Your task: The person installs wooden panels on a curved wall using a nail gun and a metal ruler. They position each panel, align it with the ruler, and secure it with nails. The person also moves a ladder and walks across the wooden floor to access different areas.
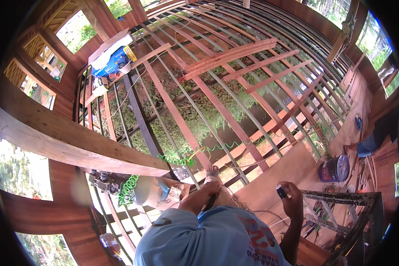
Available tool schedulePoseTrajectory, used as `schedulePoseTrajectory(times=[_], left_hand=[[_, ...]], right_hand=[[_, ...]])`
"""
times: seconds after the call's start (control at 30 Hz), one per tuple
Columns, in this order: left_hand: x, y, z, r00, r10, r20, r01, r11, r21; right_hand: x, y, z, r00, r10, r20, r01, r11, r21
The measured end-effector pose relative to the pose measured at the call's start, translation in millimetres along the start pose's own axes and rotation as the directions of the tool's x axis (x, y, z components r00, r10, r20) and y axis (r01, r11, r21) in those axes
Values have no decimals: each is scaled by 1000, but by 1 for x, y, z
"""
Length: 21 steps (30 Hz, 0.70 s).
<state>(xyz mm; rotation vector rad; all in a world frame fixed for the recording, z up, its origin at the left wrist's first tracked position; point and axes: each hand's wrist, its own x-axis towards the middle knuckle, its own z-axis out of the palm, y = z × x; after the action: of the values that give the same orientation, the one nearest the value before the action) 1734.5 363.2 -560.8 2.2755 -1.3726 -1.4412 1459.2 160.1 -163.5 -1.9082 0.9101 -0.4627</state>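
My right hand is raised at the right of my body, its fingers closed around a small black and whitish object whose kind I cannot make out. In front of my waist is my left hand, its fingers curled and partly hidden. A dark, narrow object shows just below it. Beyond that hand, my bare foot rests on a wooden joist. A green coiled air hose lies across the joists near the foot.
Open joists show ground and plants below. Loose boards lie across them. A thick beam juts in from the left. A blue box lies at the far left. At right stand a dark bucket, a metal frame and another person's leg.
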Motion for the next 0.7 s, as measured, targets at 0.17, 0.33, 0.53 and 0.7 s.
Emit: schedulePoseTrajectory(times=[0.17,0.33,0.53,0.7], left_hand=[[-5,22,5,998,-65,14,61,977,205],[-18,10,-17,959,-178,-220,187,982,23],[-42,-24,-70,921,-234,-313,83,900,-428],[-66,-159,-123,782,-416,-465,204,875,-440]], right_hand=[[-26,26,21,994,64,84,-50,986,-162],[-38,47,42,955,171,242,-120,970,-210],[14,51,78,927,146,346,-73,974,-216],[109,38,126,908,49,416,36,980,-193]])
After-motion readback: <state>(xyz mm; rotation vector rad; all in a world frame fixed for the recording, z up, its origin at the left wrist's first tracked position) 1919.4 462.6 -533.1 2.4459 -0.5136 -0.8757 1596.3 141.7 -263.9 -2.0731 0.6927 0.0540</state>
